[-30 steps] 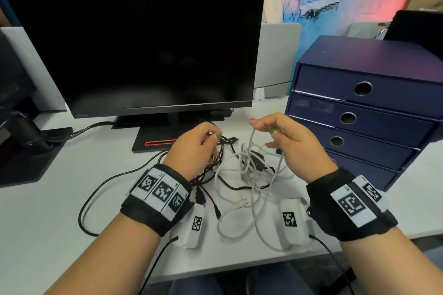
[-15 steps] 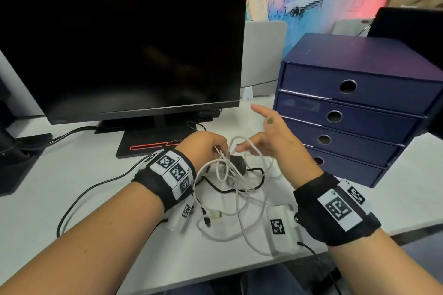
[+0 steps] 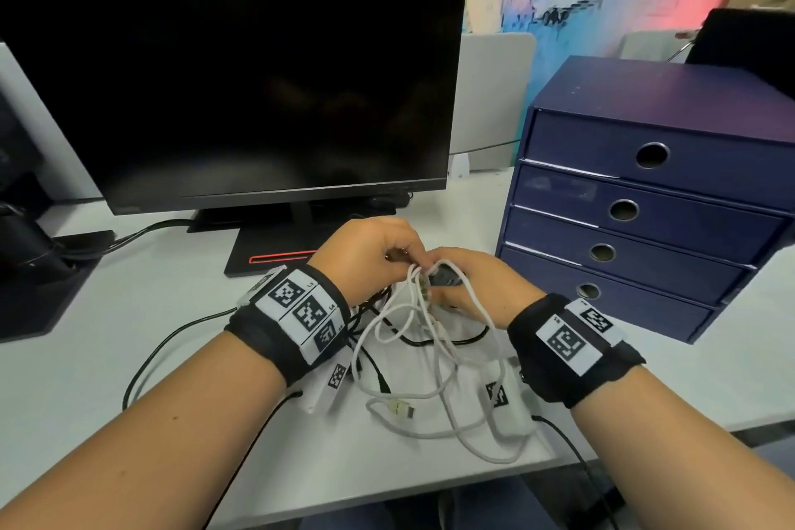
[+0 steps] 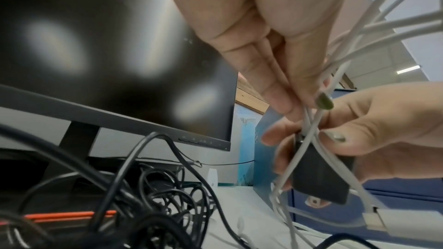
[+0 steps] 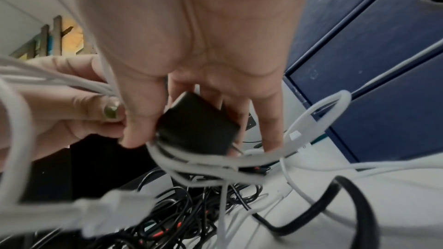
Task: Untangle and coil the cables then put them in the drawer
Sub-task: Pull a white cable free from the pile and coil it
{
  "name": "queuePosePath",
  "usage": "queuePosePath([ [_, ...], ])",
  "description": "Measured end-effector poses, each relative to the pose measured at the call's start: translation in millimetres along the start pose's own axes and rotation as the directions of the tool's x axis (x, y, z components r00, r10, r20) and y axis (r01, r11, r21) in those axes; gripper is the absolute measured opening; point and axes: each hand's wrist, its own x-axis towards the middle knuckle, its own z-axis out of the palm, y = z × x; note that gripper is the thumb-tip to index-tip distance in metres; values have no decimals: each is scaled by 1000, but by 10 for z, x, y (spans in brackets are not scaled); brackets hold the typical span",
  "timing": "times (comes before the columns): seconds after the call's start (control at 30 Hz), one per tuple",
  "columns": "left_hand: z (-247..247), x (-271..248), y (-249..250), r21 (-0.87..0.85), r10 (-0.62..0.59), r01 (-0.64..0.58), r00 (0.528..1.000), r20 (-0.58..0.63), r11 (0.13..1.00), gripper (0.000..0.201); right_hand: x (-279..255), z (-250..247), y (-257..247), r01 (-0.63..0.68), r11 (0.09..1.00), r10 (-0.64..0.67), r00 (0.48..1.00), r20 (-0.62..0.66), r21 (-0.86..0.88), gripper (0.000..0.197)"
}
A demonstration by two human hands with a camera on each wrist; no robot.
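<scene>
A tangle of white cables (image 3: pixel 430 361) and thin black cables (image 3: pixel 370 308) lies on the white desk (image 3: pixel 129 357) in front of me. My left hand (image 3: pixel 400 256) pinches several white cable strands (image 4: pixel 311 120) between thumb and fingers, just above the desk. My right hand (image 3: pixel 456 293) grips a small black power adapter (image 3: pixel 445 280), which the white strands wrap around (image 5: pixel 199 130). The two hands touch at the fingertips. A white USB plug (image 3: pixel 402 409) lies loose near the desk's front edge. The blue drawer unit (image 3: pixel 645 194) stands to the right, all its drawers closed.
A dark monitor (image 3: pixel 232 77) on its stand (image 3: pixel 275 245) fills the back left, with more black cables (image 4: pixel 155 196) bunched at its base. A black cable (image 3: pixel 146 361) loops across the left of the desk. A black device (image 3: pixel 26 254) sits at the far left.
My hands have come together and dropped lower. The right hand, spread open half a second ago, now grips the black adapter. The left hand pinches the white strands beside it.
</scene>
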Motion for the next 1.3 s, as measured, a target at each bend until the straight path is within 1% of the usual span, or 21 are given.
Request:
queuePosePath([
  [0.07, -49, -33, -9, 20, -49, 49, 999, 6, 999, 11, 33, -6, -10, 11, 999, -12, 999, -41, -30, 17],
  [0.13, -112, -71, -47, 43, -85, 86, 996, -11, 995, 12, 63, -39, 7, -7, 1000, 3, 988, -154, -24, 11],
  [0.2, -183, -102, -94, 36, -114, 116, 991, -71, 993, 12, 78, -80, 10, -6, 1000, 4, 965, -262, -6, 14],
  [0.27, -247, -115, -113, 61, -138, 146, 982, -127, 987, 12, 101, -127, -8, 7, 999, 7, 936, -353, 39, 18],
  [0.3, -278, -117, -123, 76, -149, 162, 978, -147, 984, 12, 107, -156, -29, 7, 1000, 5, 919, -394, 30, 21],
  [0.33, -310, -121, -131, 94, -160, 178, 973, -169, 980, 12, 116, -187, -51, 8, 1000, 0, 900, -436, 16, 24],
  [0.43, -426, -140, -175, 163, -189, 234, 949, -251, 958, 18, 129, -317, -109, 41, 994, 23, 832, -554, 103, 24],
  [0.47, -470, -149, -188, 186, -199, 255, 941, -276, 949, 18, 114, -365, -143, 40, 993, 28, 819, -572, 107, 26],
  [0.57, -584, -168, -199, 208, -222, 296, 922, -318, 932, 13, 77, -460, -232, 10, 994, 56, 811, -582, 109, 20],
  [0.7, -703, -182, -134, 253, -182, 279, 920, -347, 926, 3, 33, -504, -305, -5, 971, 148, 792, -592, 237, 19],
  [0.73, -748, -186, -128, 258, -166, 281, 906, -390, 924, 5, 25, -518, -304, -16, 964, 177, 788, -590, 267, 19],
  [0.77, -802, -191, -119, 249, -154, 290, 879, -450, 924, 5, 8, -539, -298, -23, 954, 203, 783, -589, 298, 18],
  [0.83, -921, -207, -88, 220, -136, 306, 815, -563, 926, 5, -19, -562, -302, -25, 939, 231, 783, -578, 342, 19],
  [0.87, -963, -214, -68, 206, -130, 309, 790, -600, 928, 6, -31, -559, -308, -26, 937, 233, 789, -569, 348, 20],
  [0.93, -999, -219, -23, 138, -158, 304, 771, -617, 943, 7, -60, -536, -347, -23, 931, 229, 815, -533, 365, 24],
  [1.0, -968, -213, 33, 5, -244, 298, 791, -561, 955, 10, -93, -509, -410, 5, 909, 212, 854, -474, 416, 26],
  [1.03, -928, -215, 43, -21, -262, 296, 808, -527, 955, 15, -110, -497, -447, 14, 899, 204, 870, -449, 437, 25],
  [1.13, -787, -230, 59, 0, -249, 282, 845, -474, 959, 43, -129, -465, -540, 7, 836, 239, 895, -376, 548, 13],
  [1.17, -743, -243, 78, -25, -250, 269, 851, -462, 963, 46, -139, -445, -573, 9, 806, 255, 898, -360, 592, 10],
  [1.2, -700, -259, 101, -53, -251, 255, 855, -455, 965, 44, -150, -423, -599, 14, 778, 269, 896, -353, 629, 8],
  [1.3, -573, -329, 235, -75, -227, 217, 863, -451, 973, 28, -218, -376, -682, 19, 693, 320, 888, -331, 720, 8],
])
